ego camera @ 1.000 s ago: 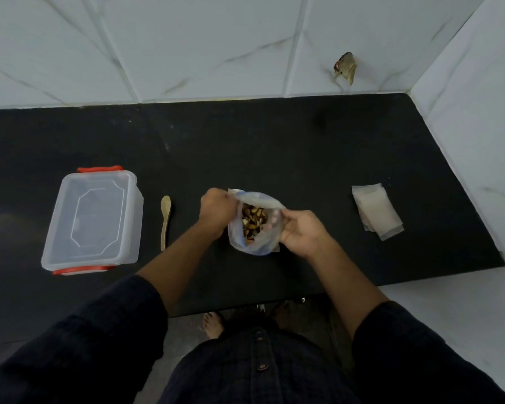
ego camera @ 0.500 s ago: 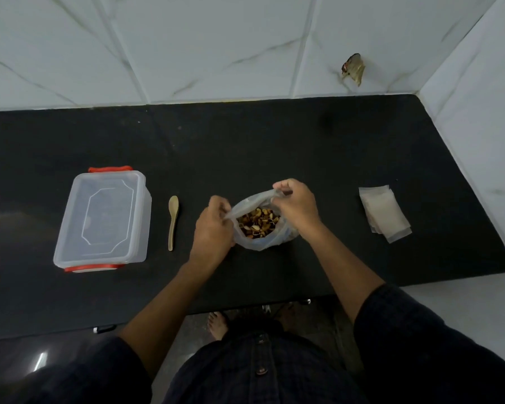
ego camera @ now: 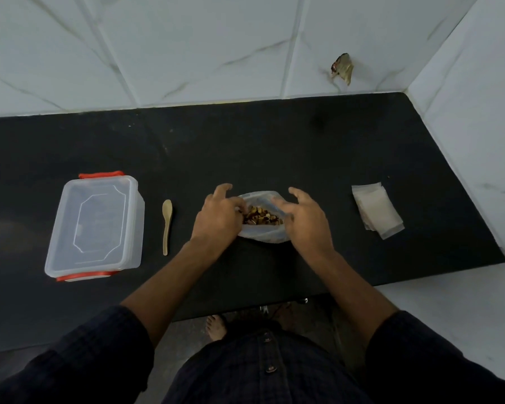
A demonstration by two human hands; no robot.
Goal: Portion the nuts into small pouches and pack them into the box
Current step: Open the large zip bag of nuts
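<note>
Bag of nuts sits mid-counter, mouth open. Left hand is at the bag's left rim, fingers curled at the edge; whether it pinches the plastic cannot be told. Right hand hovers at the right rim, fingers spread and loose. Lidded box stands far left, spoon just beside it. Pouches lie stacked to the right.
</note>
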